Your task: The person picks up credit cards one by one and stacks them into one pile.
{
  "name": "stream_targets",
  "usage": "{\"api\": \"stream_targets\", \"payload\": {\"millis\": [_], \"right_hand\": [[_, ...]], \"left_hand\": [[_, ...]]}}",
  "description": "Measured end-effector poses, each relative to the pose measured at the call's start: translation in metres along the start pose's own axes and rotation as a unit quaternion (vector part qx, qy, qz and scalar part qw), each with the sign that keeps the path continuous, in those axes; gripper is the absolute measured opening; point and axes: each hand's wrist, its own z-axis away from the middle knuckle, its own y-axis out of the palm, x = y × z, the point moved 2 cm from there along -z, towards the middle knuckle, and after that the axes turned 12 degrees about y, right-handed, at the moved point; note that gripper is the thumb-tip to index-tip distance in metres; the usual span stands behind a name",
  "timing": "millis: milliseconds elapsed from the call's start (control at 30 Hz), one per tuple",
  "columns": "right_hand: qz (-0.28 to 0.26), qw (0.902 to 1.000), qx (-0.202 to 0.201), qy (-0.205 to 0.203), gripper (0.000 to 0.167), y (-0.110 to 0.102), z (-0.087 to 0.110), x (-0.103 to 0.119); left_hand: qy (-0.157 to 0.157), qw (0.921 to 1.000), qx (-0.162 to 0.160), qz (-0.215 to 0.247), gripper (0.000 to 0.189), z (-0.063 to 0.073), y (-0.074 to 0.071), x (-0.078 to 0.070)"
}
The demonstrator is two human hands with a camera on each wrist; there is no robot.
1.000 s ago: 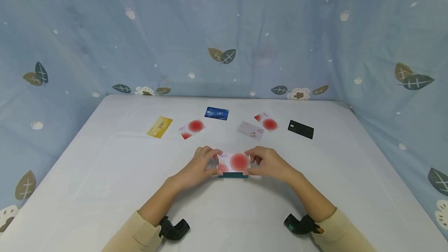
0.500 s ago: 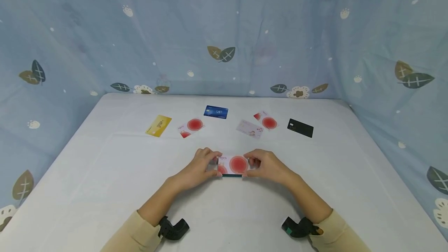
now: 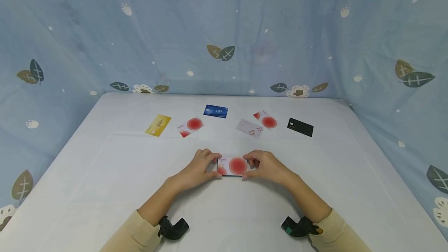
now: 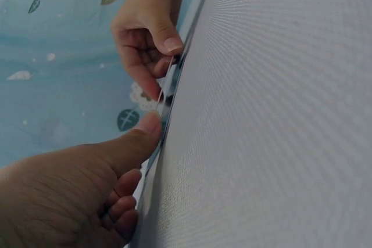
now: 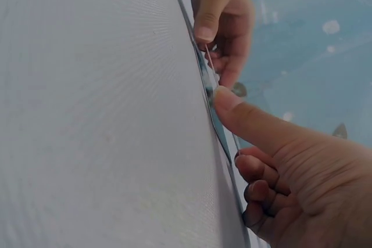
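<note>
A white card with red circles (image 3: pixel 232 166) lies between my two hands at the middle of the table, close over a dark card. My left hand (image 3: pixel 201 168) pinches its left end between thumb and fingers. At the other end my right hand (image 3: pixel 266 165) pinches it in the same way. In the left wrist view the held card (image 4: pixel 164 88) shows edge-on, a thin gap above the dark card (image 4: pixel 169 101) beneath. The right wrist view also has the dark card (image 5: pixel 213 105) below it; from the head only a thin dark edge shows.
Further back on the white table (image 3: pixel 105 189) lie a yellow card (image 3: pixel 158 125), a blue card (image 3: pixel 215 111), a black card (image 3: pixel 300 127), a pale pink card (image 3: pixel 249 128) and two red-circle cards (image 3: pixel 190 126). A blue patterned curtain (image 3: pixel 224 18) surrounds the table.
Both hands have lowered the red-circle card slightly toward me, so it now covers nearly all of the dark card's strip that showed in front. The other cards have stayed put.
</note>
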Motion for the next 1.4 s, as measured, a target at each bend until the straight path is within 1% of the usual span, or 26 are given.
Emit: {"api": "stream_targets", "payload": {"millis": [233, 400, 700, 900, 1200, 1400], "right_hand": [[0.016, 0.9998, -0.006, -0.011, 0.054, 0.0016, 0.0006, 0.0022], [0.022, 0.9996, -0.011, -0.011, 0.054, 0.0031, 0.0004, 0.0018], [0.017, 0.9997, -0.015, -0.010, 0.052, 0.0055, 0.0003, -0.0003], [0.010, 0.9998, -0.014, -0.007, 0.052, 0.0041, 0.0003, -0.0018], [0.003, 1.0000, -0.006, 0.001, 0.050, 0.0008, 0.0004, -0.0020], [0.001, 1.0000, -0.004, 0.003, 0.049, 0.0011, 0.0011, -0.0021]], "left_hand": [[0.000, 0.9999, -0.001, -0.010, 0.053, -0.0006, -0.0003, 0.0021], [-0.004, 1.0000, -0.005, -0.006, 0.053, -0.0012, -0.0005, 0.0036], [-0.009, 0.9999, -0.011, 0.005, 0.056, -0.0014, -0.0009, 0.0080], [-0.030, 0.9989, -0.022, 0.028, 0.057, -0.0015, -0.0022, 0.0089], [-0.022, 0.9989, -0.030, 0.026, 0.051, -0.0031, -0.0028, 0.0103], [-0.028, 0.9988, -0.032, 0.025, 0.050, -0.0023, -0.0024, 0.0091]]}}
